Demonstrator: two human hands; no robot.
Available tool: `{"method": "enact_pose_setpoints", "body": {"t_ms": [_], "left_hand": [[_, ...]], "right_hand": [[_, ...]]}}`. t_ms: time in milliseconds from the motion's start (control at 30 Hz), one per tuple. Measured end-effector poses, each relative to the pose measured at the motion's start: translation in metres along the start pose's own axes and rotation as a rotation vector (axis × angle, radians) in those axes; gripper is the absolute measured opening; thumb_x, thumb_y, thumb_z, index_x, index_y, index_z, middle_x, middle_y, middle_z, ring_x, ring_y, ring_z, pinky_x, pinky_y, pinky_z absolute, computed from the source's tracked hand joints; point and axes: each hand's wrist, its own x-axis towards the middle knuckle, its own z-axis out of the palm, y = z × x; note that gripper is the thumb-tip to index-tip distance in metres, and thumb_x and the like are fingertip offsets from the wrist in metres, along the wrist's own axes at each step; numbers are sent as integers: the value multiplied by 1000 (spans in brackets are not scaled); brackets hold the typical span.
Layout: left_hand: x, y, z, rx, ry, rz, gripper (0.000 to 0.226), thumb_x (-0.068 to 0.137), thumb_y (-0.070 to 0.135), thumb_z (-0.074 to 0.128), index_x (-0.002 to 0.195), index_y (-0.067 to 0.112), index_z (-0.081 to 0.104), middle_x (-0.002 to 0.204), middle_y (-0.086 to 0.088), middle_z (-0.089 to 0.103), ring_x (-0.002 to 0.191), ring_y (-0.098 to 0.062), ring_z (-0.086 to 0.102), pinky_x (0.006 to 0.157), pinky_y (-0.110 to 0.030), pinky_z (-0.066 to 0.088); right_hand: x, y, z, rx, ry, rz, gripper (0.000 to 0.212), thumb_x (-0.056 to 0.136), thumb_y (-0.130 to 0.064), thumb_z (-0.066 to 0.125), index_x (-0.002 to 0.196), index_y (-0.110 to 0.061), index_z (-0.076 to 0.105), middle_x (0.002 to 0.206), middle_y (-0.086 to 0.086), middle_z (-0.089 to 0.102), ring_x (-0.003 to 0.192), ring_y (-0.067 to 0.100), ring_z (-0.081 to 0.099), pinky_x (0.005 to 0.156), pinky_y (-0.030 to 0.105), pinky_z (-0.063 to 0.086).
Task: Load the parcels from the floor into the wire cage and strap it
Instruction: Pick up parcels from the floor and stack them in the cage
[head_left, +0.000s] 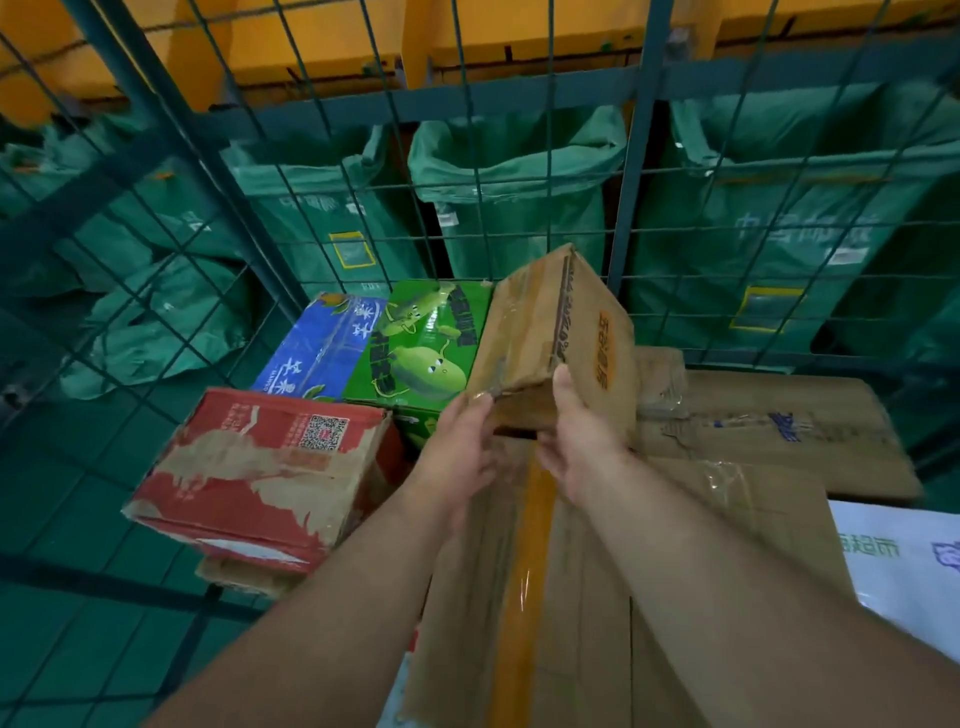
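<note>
A small brown cardboard parcel (561, 338) with an orange label is tilted in the air inside the green wire cage (634, 171). My left hand (457, 447) grips its near left corner and my right hand (576, 441) grips its near right edge. Below it lie other parcels in the cage: a torn red box (260, 467), a blue box (322, 343), a green box with cartoon fruit (426, 348), and a big brown carton with a yellow tape stripe (524, 597) under my forearms.
Flat brown cartons (779, 431) lie at the right of the cage and a white parcel (904, 561) at the far right. Green mail sacks (514, 192) hang behind the mesh below yellow chutes (311, 41). More green sacks (156, 322) are heaped outside at left.
</note>
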Motion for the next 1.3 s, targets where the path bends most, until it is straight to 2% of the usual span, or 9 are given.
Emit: {"method": "enact_pose_setpoints", "body": {"t_ms": [67,200,300,467,600,700,900,1000,1300], "left_hand": [[6,-1,4,44,-3,-11,48,103,41,54,150,43,39,132,4,62,110,-20,64,95,-37,51],[9,-8,12,219,12,28,78,90,27,61,156,52,25,142,8,59,119,-15,63,105,-36,49],[4,-6,12,341,49,61,85,92,16,57,158,51,17,127,13,64,94,-6,66,74,-19,51],[4,-3,13,388,40,90,86,92,18,60,159,48,16,140,8,59,97,-4,60,89,-24,49],[5,-11,17,584,74,86,92,74,42,65,155,50,22,130,7,65,111,-18,65,95,-33,56],[10,-18,19,742,43,33,79,69,51,64,145,42,44,132,6,62,129,-27,55,110,-44,46],[5,-29,20,828,136,67,94,79,52,56,162,30,17,158,-2,35,148,-28,28,121,-49,26],[2,-33,17,848,106,66,86,87,48,61,162,30,21,163,0,29,151,-25,24,123,-47,24],[-45,-61,30,774,89,123,69,69,55,54,137,41,54,136,13,57,124,-11,57,108,-39,47]], "right_hand": [[5,-7,-19,-216,161,-106,114,48,-80,85,137,-23,40,135,5,57,114,29,61,87,41,58],[9,-25,-42,-554,150,-245,139,49,-84,81,158,-31,13,155,8,37,141,35,38,114,55,38],[17,-31,-52,-543,-57,-211,133,62,-75,81,163,-25,10,161,3,35,146,27,34,118,47,29],[26,-35,-53,-526,-135,-148,122,64,-98,54,162,-33,20,163,2,35,148,29,32,121,55,22],[53,-27,-56,-381,-1,-202,143,34,-95,76,154,-31,34,149,1,48,133,27,47,112,52,38],[38,-28,-61,-612,207,-399,109,56,-77,84,146,-33,41,143,5,47,129,30,50,105,51,48],[44,1,-58,-800,6,-526,72,96,-37,69,154,-30,29,151,4,46,131,26,52,105,40,46],[43,4,-54,-847,-15,-534,57,104,-34,56,154,-32,30,148,6,51,119,24,56,91,32,45],[12,26,-92,-1214,-13,-695,65,103,-50,43,161,-40,15,167,-3,28,151,24,30,125,52,21]]}}
